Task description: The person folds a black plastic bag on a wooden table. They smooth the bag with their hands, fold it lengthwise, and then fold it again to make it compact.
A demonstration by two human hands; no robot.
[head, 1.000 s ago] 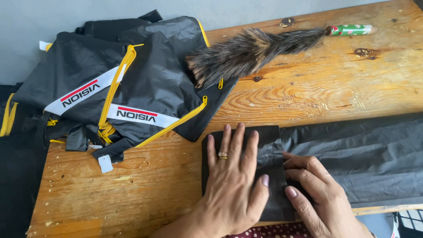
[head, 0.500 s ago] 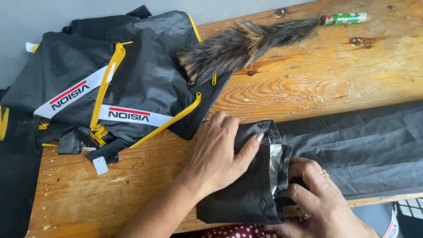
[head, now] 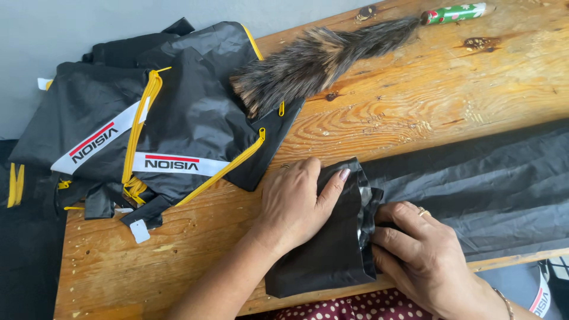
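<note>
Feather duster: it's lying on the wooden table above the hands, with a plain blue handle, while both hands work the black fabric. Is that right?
Not quite. The feather duster does lie on the wooden table above the hands, but its handle is green with a red-and-white pattern, not plain blue, as the head view shows. The left hand and right hand are both on the black fabric.

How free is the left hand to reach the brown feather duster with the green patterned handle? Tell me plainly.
Probably yes. The left hand lies flat on the folded black fabric, holding nothing in a closed grip. Between it and the feather duster there is only bare wooden table.
</note>
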